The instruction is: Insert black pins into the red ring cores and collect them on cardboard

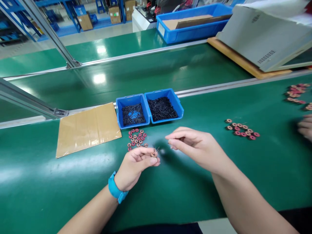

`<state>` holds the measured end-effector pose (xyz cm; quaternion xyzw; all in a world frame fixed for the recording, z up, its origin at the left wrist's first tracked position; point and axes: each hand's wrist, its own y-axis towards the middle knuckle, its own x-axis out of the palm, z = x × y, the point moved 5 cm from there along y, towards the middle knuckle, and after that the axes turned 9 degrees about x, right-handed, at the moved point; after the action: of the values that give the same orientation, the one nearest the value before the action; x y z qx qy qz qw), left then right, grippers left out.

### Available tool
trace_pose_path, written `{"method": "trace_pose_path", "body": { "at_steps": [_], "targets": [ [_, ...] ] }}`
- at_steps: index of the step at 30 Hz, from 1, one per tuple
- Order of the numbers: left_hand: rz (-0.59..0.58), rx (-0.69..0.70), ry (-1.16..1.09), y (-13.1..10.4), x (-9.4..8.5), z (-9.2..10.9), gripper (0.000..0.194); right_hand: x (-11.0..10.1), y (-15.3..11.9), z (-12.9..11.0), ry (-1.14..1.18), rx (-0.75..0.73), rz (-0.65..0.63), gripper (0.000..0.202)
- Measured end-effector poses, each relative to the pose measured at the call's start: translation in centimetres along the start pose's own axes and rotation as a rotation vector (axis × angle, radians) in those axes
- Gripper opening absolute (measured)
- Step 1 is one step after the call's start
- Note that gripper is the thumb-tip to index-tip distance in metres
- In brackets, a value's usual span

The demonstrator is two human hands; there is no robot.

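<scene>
Left fingers (147, 163) pinch 1 wound ring (153, 155), leads (154, 149) upward, left of the right fingers (181, 146) (tips drawn together; cannot tell if gripping).

Glossy green tabletop (85, 191), smooth blue plastic bins (118, 113)

So basically the two bins (163, 121) sit side by side on the worktable (92, 195), small sticks (162, 109) in both, with the flat sheet (87, 130) just left of them, one bunch of rings (137, 138) right in front of the left bin and another bunch (243, 128) off to the right.
</scene>
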<state>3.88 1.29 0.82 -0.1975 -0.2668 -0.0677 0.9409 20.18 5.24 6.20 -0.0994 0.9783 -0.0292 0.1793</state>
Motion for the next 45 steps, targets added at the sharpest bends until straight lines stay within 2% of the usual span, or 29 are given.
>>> {"method": "trace_pose_path", "body": {
  "at_steps": [4,9,26,34,39,45],
  "targets": [
    [0.008,0.041,0.069,0.1,-0.4,-0.2,0.023,1.7,-0.8,-0.2,0.028,0.068,-0.083,0.012],
    [0.017,0.091,0.149,0.2,-0.8,-0.3,0.024,3.0,-1.1,-0.3,-0.112,0.042,-0.043,0.019],
    [0.0,0.121,0.214,0.1,-0.5,0.0,0.022,3.4,-0.9,-0.2,-0.213,0.011,0.004,0.012],
    [0.013,0.051,0.074,-0.2,-0.1,-0.2,0.025,3.5,-1.2,-0.5,-0.261,-0.076,0.065,0.013],
    [0.024,-0.006,-0.054,-0.2,0.1,-0.4,0.023,3.7,-1.6,-1.0,-0.3,-0.232,0.102,0.018],
    [0.028,-0.048,-0.147,-0.1,0.2,-0.1,0.026,4.5,-2.5,-1.6,-0.445,-0.388,0.035,0.029]
  ]
}}
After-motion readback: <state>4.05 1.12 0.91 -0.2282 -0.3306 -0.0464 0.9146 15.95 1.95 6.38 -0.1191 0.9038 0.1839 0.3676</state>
